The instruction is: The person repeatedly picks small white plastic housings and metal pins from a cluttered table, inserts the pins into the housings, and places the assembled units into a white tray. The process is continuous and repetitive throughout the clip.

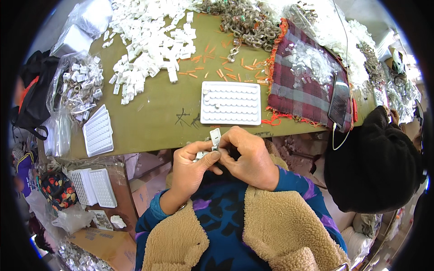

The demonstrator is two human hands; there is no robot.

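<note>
Close in front of my body, near the table's front edge, my hands meet. A small white plastic casing (215, 136) with a dark slot stands up between their fingertips. My left hand (192, 167) is closed around its lower end, and more white plastic shows in the palm beside the thumb. The fingers of my right hand (248, 156) are bent in against the same casing, their tips partly hidden. Just beyond lies a white tray (256, 105) with rows of round hollows; a couple of small pieces sit at its left side.
White casings (149, 49) are heaped at the far left, with metal parts (253, 22) behind. Orange strips (226, 70) are scattered mid-table. A plaid cloth (294, 97) holds clear pieces and a phone (339, 101). Another person in black (373, 167) sits at right. Stacked trays (98, 132) lie left.
</note>
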